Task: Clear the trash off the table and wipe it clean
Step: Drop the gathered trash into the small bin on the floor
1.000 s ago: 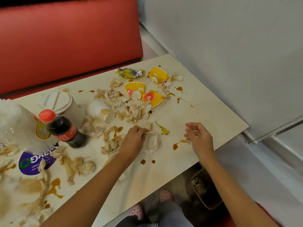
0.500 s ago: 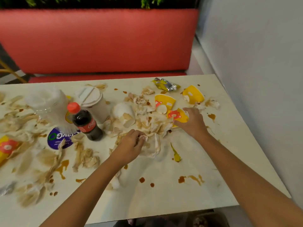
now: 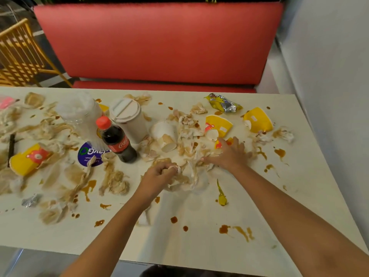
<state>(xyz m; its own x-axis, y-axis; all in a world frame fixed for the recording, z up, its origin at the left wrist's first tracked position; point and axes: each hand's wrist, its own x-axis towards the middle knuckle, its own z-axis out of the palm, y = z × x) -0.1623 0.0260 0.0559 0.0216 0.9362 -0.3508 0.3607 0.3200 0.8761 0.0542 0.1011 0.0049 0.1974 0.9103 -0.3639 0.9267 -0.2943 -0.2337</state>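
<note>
Soggy napkins (image 3: 191, 176) bunched on the desk (image 3: 199, 248)
Left hand (image 3: 159, 174) clenches a limp, light wad (image 3: 175, 168); right hand (image 3: 229, 153) lies spread flat on the litter. Scoop underneath: wet paper likely tears.

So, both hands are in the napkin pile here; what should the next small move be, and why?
Probably drag the right hand toward the left hand, raking the loose stained napkins into one bundle. The right hand lies flat with fingers spread on them, the left hand grips a wad, and crumpled paper lies between the two.
</note>
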